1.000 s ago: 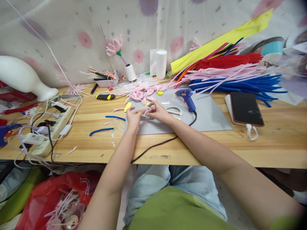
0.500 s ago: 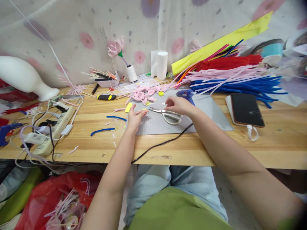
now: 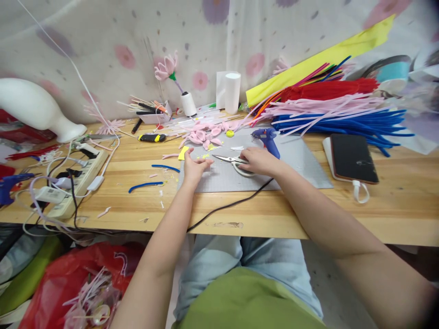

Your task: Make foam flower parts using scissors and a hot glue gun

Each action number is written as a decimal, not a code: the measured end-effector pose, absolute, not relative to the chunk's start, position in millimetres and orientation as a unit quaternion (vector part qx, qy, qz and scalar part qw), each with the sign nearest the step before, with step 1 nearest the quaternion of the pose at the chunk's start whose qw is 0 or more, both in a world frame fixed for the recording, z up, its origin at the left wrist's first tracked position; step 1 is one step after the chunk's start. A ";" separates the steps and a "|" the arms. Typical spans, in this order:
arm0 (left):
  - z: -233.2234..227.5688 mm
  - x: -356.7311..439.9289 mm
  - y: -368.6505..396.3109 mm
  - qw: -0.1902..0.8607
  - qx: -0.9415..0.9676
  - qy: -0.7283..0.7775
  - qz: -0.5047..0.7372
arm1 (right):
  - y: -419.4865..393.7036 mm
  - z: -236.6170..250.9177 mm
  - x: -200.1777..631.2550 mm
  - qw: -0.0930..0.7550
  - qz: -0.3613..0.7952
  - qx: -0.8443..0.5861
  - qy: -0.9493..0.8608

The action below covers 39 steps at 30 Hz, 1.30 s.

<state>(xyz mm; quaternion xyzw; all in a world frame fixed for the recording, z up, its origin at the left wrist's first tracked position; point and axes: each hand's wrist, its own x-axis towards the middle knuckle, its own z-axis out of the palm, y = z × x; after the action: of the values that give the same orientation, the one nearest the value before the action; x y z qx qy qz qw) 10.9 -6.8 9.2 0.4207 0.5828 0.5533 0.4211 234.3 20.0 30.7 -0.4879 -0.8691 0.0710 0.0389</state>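
My right hand (image 3: 259,161) lies over the white handles of the scissors (image 3: 229,160) on the grey mat (image 3: 298,164); the steel blades point left toward my left hand. My left hand (image 3: 194,167) rests at the mat's left edge, fingers pinching a small pale piece that is too small to make out. A blue glue gun (image 3: 268,138) lies just behind my right hand, its black cord running off the table's front edge. Pink petal shapes (image 3: 202,135) are heaped behind the mat.
Pipe cleaners (image 3: 329,109) in blue, pink and red are piled at the back right, beside a black phone (image 3: 351,157). A power strip (image 3: 73,180) with tangled cables sits left. Blue pipe cleaner bits (image 3: 146,185), a utility knife (image 3: 151,137) and a red bag (image 3: 78,283) below.
My right hand left my left hand, swung right over the mat, then came down onto the scissors' handles. My left hand stayed almost still at the mat's edge.
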 end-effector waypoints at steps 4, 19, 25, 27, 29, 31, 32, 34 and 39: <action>12.3 13.4 -9.6 0.434 0.433 0.567 0.550 | 23.4 31.1 247.2 0.122 0.157 -0.469 -0.860; 24.1 18.4 -19.3 0.358 0.497 0.550 0.568 | 20.9 25.0 237.1 0.141 0.163 -0.497 -0.840; 26.6 20.5 -20.9 0.370 0.462 0.551 0.589 | 20.1 25.4 237.6 0.129 0.159 -0.491 -0.847; 27.3 21.0 -21.5 0.377 0.450 0.552 0.592 | 20.2 25.3 238.0 0.129 0.159 -0.489 -0.848; 27.4 21.2 -21.7 0.383 0.440 0.553 0.595 | 20.7 25.1 238.3 0.128 0.153 -0.486 -0.851; 26.9 21.1 -21.6 0.384 0.440 0.554 0.593 | 21.3 25.0 238.4 0.124 0.145 -0.486 -0.853; 26.6 20.9 -21.5 0.383 0.443 0.554 0.591 | 21.5 25.1 238.4 0.121 0.140 -0.488 -0.853; 26.1 20.8 -21.4 0.382 0.451 0.553 0.588 | 21.6 25.7 238.2 0.116 0.134 -0.492 -0.852; 26.7 21.4 -22.2 0.386 0.446 0.551 0.590 | 20.9 27.4 237.5 0.109 0.136 -0.494 -0.852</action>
<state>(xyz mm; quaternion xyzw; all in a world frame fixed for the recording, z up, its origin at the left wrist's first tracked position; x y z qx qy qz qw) 21.4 -22.2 26.7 0.4459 0.5507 0.5905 0.3863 237.5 20.9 27.4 -0.4941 -0.8517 0.1364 0.1088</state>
